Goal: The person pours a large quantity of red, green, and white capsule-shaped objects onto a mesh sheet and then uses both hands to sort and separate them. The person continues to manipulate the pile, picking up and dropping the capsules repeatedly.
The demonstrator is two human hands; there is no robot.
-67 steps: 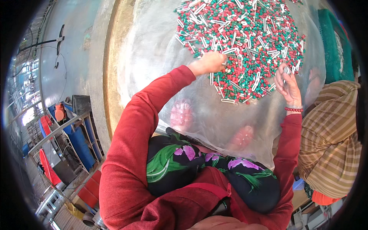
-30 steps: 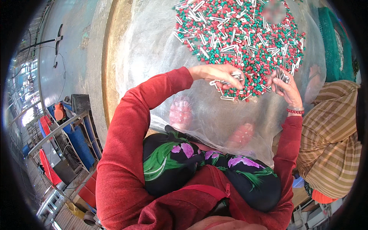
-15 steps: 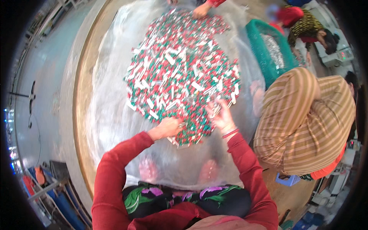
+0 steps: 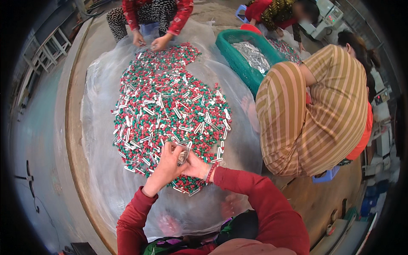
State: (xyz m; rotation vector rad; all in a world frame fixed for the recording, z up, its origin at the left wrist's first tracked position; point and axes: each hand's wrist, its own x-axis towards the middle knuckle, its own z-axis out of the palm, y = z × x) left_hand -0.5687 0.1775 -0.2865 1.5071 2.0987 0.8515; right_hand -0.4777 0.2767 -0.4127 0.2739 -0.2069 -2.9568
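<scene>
A wide pile (image 4: 170,102) of small red, green and white pieces lies before me, with slim clear-and-white tubes (image 4: 148,111) strewn over it. At its near end my two hands meet above the pieces. My left hand (image 4: 163,168) is closed, its fingers curled round one side of a small bunch of clear tubes (image 4: 182,157). From the other side my right hand (image 4: 195,165) holds the same bunch, its fingers partly hidden behind the tubes and the left hand. The tubes stick up between the two hands; what they contain is too small to tell.
Clear plastic sheeting (image 4: 100,140) spreads under the pile. Across from me, another person's hands (image 4: 161,42) work at its far end. A green basket (image 4: 231,57) of tubes stands at the far right, beside a crouching person in striped clothes (image 4: 284,110). A raised edge (image 4: 70,114) runs along the left.
My hands were apart over the pile, each with a few tubes; now they are together on one bunch. The view has shifted, bringing more of the person opposite into sight.
</scene>
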